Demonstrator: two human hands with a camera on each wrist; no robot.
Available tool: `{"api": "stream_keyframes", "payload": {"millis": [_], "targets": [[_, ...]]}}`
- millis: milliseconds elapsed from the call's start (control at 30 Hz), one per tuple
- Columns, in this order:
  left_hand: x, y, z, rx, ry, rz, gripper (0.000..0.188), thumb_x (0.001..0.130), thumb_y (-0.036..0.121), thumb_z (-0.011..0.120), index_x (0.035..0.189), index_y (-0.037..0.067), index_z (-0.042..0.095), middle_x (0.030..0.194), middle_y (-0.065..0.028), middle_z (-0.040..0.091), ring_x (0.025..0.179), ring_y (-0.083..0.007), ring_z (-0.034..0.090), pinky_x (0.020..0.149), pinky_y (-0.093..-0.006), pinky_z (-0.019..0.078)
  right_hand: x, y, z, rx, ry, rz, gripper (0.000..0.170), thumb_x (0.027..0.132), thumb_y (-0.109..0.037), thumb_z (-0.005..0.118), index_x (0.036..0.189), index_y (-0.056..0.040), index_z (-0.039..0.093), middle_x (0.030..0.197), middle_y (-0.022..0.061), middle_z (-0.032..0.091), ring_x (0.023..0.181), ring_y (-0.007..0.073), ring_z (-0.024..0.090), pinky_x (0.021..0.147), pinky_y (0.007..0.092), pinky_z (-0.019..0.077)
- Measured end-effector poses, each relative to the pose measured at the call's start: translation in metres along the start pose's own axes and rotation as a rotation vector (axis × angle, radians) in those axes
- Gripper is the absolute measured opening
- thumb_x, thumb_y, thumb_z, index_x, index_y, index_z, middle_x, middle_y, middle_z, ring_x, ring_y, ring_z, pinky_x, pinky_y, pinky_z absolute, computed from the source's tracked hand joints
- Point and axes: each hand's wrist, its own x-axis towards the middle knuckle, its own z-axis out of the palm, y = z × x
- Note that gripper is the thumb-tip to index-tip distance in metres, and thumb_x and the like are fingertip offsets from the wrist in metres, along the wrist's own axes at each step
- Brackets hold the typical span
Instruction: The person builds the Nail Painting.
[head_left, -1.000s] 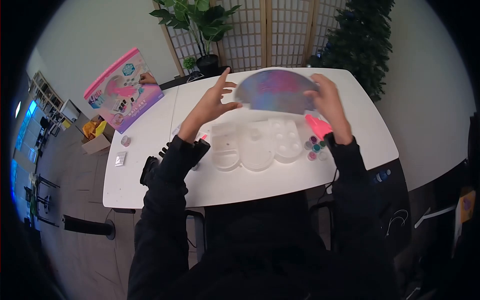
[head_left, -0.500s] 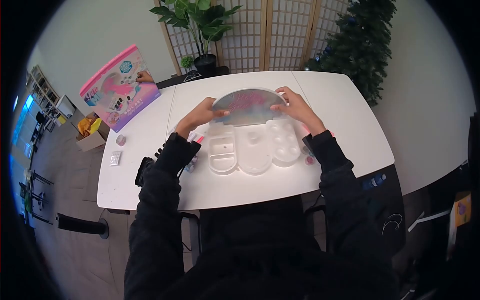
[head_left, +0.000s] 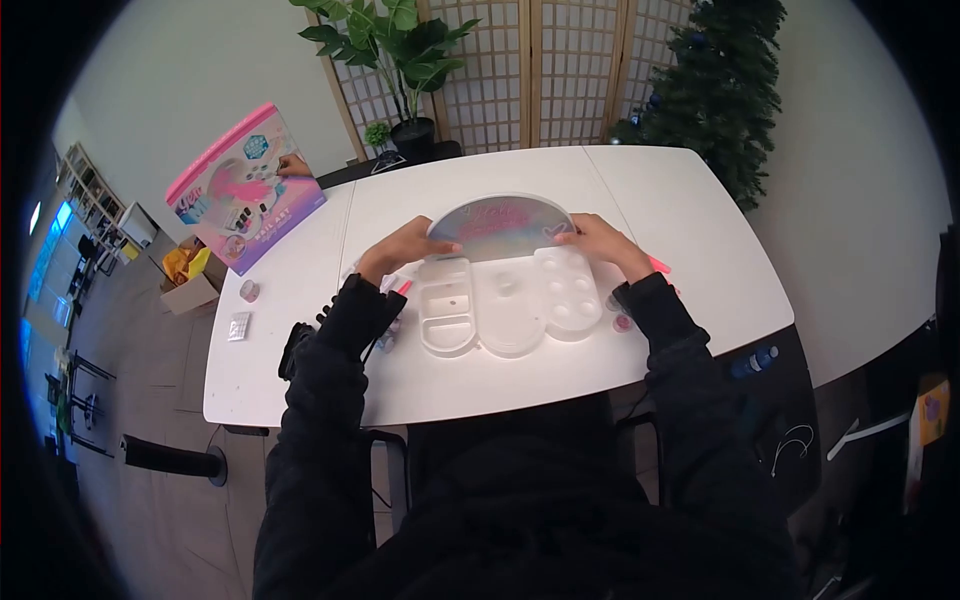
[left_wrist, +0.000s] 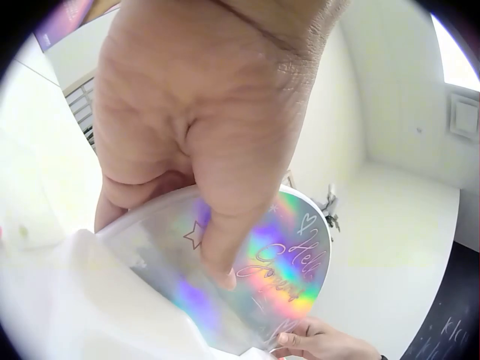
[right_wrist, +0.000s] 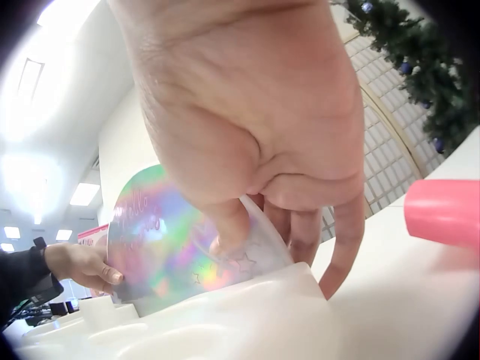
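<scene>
A half-round, shiny rainbow panel (head_left: 502, 226) with pink lettering stands at the back edge of a white moulded plastic tray (head_left: 510, 335). The tray has square compartments on its left and round wells on its right. My left hand (head_left: 403, 248) pinches the panel's left end, thumb across its printed front and fingers behind. At the opposite end my right hand (head_left: 605, 246) grips it likewise, its thumb beside a star outline in the right wrist view. The panel's lower edge (right_wrist: 214, 291) runs right along the tray's back.
On the white table (head_left: 690, 240), a bright pink piece (right_wrist: 442, 213) lies beside my right hand. A small pot (head_left: 622, 323) sits right of the tray. To the left are a nail art box (head_left: 245, 190), a clear jar (head_left: 249, 291) and a small white packet (head_left: 239, 326).
The panel has come down from above the tray to its back edge. My left hand, apart from the panel at first, now grips its left end; my right hand has kept hold.
</scene>
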Motion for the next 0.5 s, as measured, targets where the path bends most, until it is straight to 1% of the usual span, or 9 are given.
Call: {"api": "stream_keyframes", "payload": {"millis": [67, 100, 167, 200, 300, 367, 400, 433, 500], "targets": [[0.007, -0.01, -0.001, 0.018, 0.01, 0.042, 0.047, 0.092, 0.026, 0.081, 0.125, -0.007, 0.071, 0.113, -0.0124, 0.076, 0.104, -0.0199, 0.068, 0.095, -0.0338, 0.0511, 0.001, 0.003, -0.005, -0.104, -0.038, 0.033, 0.036, 0.094, -0.024, 0.075, 0.121, 0.0006, 0.073, 0.111, 0.0203, 0.076, 0.102, 0.0299, 0.073, 0.09, 0.0404, 0.0541], [0.013, -0.016, 0.003, 0.031, 0.014, 0.081, 0.045, 0.093, 0.024, 0.08, 0.125, -0.007, 0.072, 0.111, -0.0124, 0.077, 0.103, -0.0198, 0.069, 0.094, -0.0336, 0.0515, -0.002, 0.008, -0.008, -0.11, -0.033, 0.049, 0.036, 0.094, -0.024, 0.075, 0.121, 0.0006, 0.073, 0.111, 0.0203, 0.076, 0.102, 0.0299, 0.073, 0.09, 0.0404, 0.0541], [0.022, -0.024, 0.008, -0.044, -0.042, 0.135, 0.044, 0.093, 0.025, 0.08, 0.122, -0.007, 0.072, 0.108, -0.0124, 0.077, 0.1, -0.0194, 0.069, 0.092, -0.0332, 0.0518, -0.006, -0.001, -0.004, -0.366, 0.05, 0.076, 0.037, 0.094, -0.025, 0.075, 0.118, 0.0024, 0.073, 0.112, 0.024, 0.075, 0.101, 0.0353, 0.072, 0.089, 0.0432, 0.0536], [0.018, -0.021, 0.008, -0.043, -0.038, 0.087, 0.042, 0.094, 0.024, 0.079, 0.122, -0.007, 0.073, 0.108, -0.0122, 0.077, 0.099, -0.0194, 0.069, 0.091, -0.0332, 0.0519, -0.007, -0.004, -0.003, -0.333, 0.046, 0.128, 0.034, 0.095, -0.023, 0.074, 0.117, 0.0027, 0.073, 0.104, 0.0221, 0.075, 0.094, 0.0262, 0.071, 0.085, 0.0405, 0.0522], [0.017, -0.022, 0.003, 0.007, -0.05, 0.028, 0.046, 0.093, 0.027, 0.08, 0.121, -0.008, 0.072, 0.108, -0.0131, 0.076, 0.101, -0.0197, 0.069, 0.091, -0.0337, 0.0514, -0.002, 0.006, -0.001, -0.194, 0.004, 0.107, 0.029, 0.095, -0.021, 0.074, 0.111, 0.0036, 0.075, 0.097, 0.0203, 0.076, 0.089, 0.0251, 0.07, 0.083, 0.0399, 0.0524], [0.006, -0.007, 0.007, -0.015, 0.047, -0.008, 0.057, 0.091, 0.033, 0.083, 0.125, -0.01, 0.067, 0.114, -0.0154, 0.074, 0.104, -0.0211, 0.068, 0.093, -0.0348, 0.0511, 0.003, 0.012, 0.001, -0.171, 0.005, 0.082, 0.028, 0.095, -0.02, 0.073, 0.109, 0.0044, 0.075, 0.092, 0.0179, 0.076, 0.085, 0.0239, 0.069, 0.081, 0.0397, 0.0527], [-0.002, 0.002, 0.007, -0.015, 0.05, -0.009, 0.068, 0.089, 0.037, 0.084, 0.13, -0.012, 0.061, 0.119, -0.0179, 0.071, 0.109, -0.0228, 0.067, 0.096, -0.0357, 0.0508, 0.004, 0.013, -0.001, -0.14, -0.02, 0.107, 0.031, 0.094, -0.021, 0.075, 0.113, 0.0044, 0.074, 0.1, 0.0213, 0.076, 0.094, 0.03, 0.071, 0.085, 0.041, 0.0533], [-0.003, 0.001, 0.008, -0.015, 0.056, -0.014, 0.068, 0.089, 0.037, 0.084, 0.13, -0.012, 0.061, 0.119, -0.0179, 0.071, 0.109, -0.0228, 0.067, 0.096, -0.0357, 0.0508, 0.003, 0.007, -0.001, -0.111, -0.042, 0.138, 0.035, 0.093, -0.022, 0.076, 0.117, 0.0044, 0.074, 0.108, 0.0246, 0.076, 0.103, 0.036, 0.073, 0.09, 0.0423, 0.0538], [0.0, 0.0, 0.012, 0.005, 0.107, -0.093, 0.056, 0.091, 0.03, 0.082, 0.129, -0.008, 0.067, 0.115, -0.017, 0.075, 0.106, -0.0246, 0.069, 0.095, -0.0359, 0.0502, 0.0, -0.005, -0.002, -0.147, -0.042, 0.198, 0.034, 0.092, -0.019, 0.076, 0.116, 0.0047, 0.073, 0.107, 0.0252, 0.076, 0.102, 0.0358, 0.073, 0.09, 0.0422, 0.054]]}}
